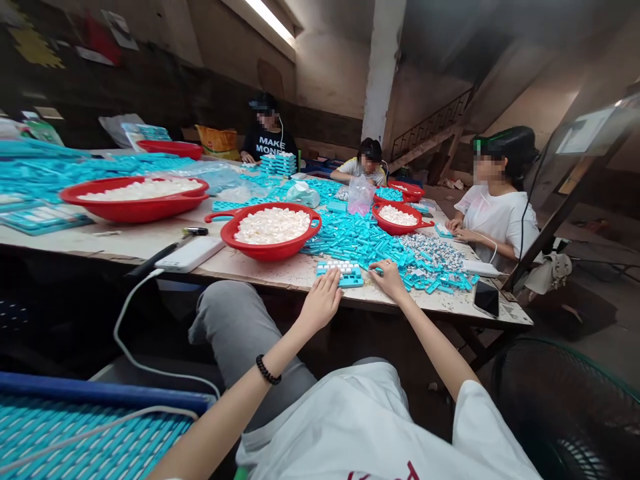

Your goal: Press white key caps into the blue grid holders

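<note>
A small blue tray with rows of white key-like pieces lies at the table's front edge. My left hand rests on its left part, palm down, with the fingers stretched out together. Just to the right of the tray is my right hand, its thumb and fingers bent together in a pinch. Whatever it may hold is too small to make out. Behind both hands spreads a heap of loose blue plastic pieces. Many small white-and-dark parts lie to the right.
A red basin of white pieces stands left of the heap, a larger red basin farther left. Nearby are a white power bank with cable and a phone. Co-workers sit around the table; a fan stands at lower right.
</note>
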Available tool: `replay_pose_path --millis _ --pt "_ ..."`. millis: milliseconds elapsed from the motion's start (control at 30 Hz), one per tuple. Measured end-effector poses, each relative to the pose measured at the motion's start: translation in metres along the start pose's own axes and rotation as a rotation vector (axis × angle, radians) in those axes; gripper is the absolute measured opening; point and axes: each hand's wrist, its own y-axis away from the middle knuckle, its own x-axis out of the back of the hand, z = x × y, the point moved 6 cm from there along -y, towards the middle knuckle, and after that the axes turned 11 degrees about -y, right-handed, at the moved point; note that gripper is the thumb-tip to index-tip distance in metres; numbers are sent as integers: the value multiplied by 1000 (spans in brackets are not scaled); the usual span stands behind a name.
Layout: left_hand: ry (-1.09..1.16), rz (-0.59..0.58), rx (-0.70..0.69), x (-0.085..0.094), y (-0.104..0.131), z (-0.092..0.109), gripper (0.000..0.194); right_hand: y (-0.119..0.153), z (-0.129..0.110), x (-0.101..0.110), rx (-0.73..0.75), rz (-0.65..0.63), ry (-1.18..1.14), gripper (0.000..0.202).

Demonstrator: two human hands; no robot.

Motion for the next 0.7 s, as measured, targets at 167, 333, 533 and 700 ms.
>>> replay_pose_path --millis 167,333,533,700 --pt "-26 7 11 -2 1 0 55 -5 -25 -7 86 59 -175 17" --pt "-51 0 0 -4 1 0 55 -12 -49 -41 152 -60 -177 14" --pt "-50 6 13 -4 3 0 55 -9 -43 -49 110 -44 -139 7" --pt "-39 1 15 -3 2 1 55 -6 -41 -43 79 -21 -185 9"
